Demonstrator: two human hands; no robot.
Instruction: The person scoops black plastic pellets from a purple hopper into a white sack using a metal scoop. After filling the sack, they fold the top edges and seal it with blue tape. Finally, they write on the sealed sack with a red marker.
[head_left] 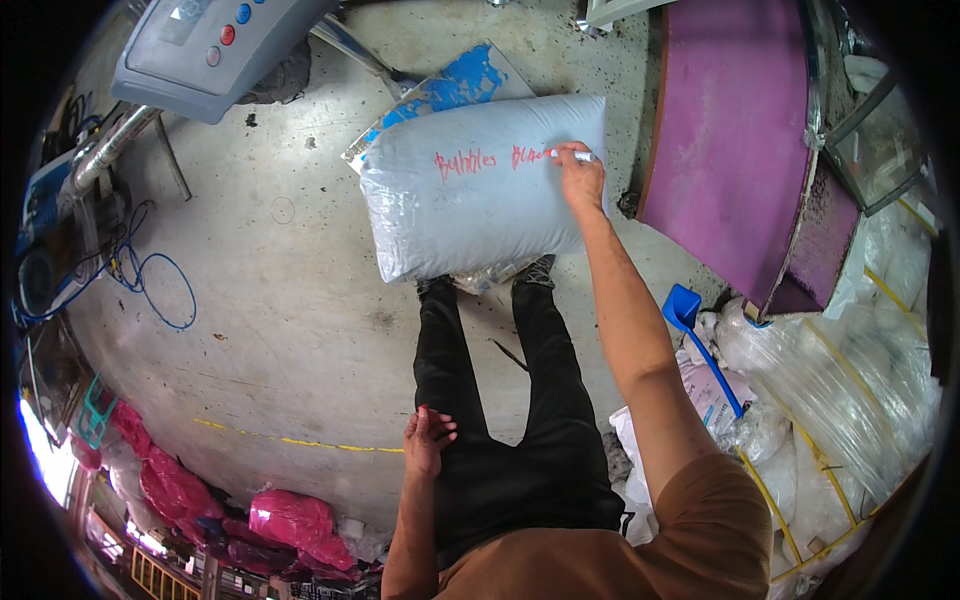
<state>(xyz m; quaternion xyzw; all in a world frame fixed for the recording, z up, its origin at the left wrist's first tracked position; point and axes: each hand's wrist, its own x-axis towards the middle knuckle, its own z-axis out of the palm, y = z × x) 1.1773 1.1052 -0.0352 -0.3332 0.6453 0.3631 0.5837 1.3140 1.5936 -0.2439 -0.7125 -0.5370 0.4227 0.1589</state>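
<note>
A stuffed, pale grey-blue plastic sack [470, 215] lies just in front of my feet, with red handwriting across its upper face. My right hand [581, 180] is over the sack's right part, closed around a white marker pen [584, 156]. The pen's tip meets the end of the red writing. My left hand [428, 440] hangs by my left thigh, away from the sack. Its fingers are curled in, and a bit of red shows at the fingertips; what they hold is too small to make out.
Under the sack sits a blue-and-white worn platform [470, 75], below a grey control panel [215, 50] with buttons. A purple panelled machine [730, 130] stands at right, near a blue scoop [684, 305] and clear plastic bags [830, 370]. Blue cable [165, 262] and pink bags [290, 520] lie left.
</note>
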